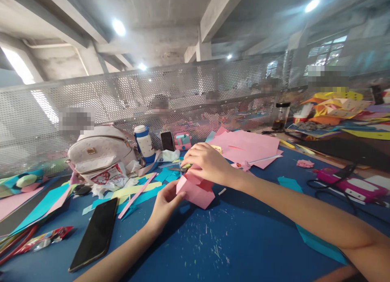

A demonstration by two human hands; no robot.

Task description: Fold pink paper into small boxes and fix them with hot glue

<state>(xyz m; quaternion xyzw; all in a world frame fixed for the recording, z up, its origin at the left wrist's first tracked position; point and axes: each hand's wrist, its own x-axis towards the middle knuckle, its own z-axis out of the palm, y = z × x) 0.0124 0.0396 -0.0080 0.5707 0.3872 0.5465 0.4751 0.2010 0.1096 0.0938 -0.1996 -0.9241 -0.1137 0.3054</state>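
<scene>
A folded pink paper box with open flaps is held above the blue tabletop. My left hand pinches its left side between thumb and fingers. Over the top of the box, my right hand is curled with its fingers bent down at the upper flaps; what its fingertips touch is partly hidden. Just beyond the fingers lie turquoise paper scraps and a dark, thin object I cannot make out. Fine paper shreds are scattered on the table below the box.
A black phone lies at left, near paper strips. Behind stand a pale backpack, a bottle and a second phone. Pink sheets lie at back right. A magenta device with a cable sits right, before a perforated metal screen.
</scene>
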